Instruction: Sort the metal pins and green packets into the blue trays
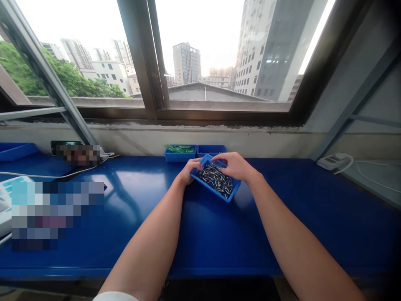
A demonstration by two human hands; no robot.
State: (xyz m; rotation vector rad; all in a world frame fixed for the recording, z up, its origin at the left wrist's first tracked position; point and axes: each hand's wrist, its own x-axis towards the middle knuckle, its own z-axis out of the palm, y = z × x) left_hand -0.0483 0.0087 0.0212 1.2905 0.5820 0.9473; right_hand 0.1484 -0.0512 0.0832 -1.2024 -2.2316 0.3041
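Observation:
A small blue plastic bin [213, 190], full of thin silvery metal pieces that look like screws or pins [216, 179], is tilted over the table. My left hand [189, 170] grips its left end, the thumb over the rim and the other fingers partly hidden behind the wall. My right hand [235, 165] is closed at the far rim, its index finger along the edge and its thumb over the metal pieces. Whether any loose piece is between those fingertips cannot be made out.
Against the wall stand a blue bin with green packets [180, 149] and another blue bin [212, 148]. A power strip [334, 161] with a white cable lies at the right. A blue tray [17, 150] and blurred-out items are at the left of the blue table [219, 246].

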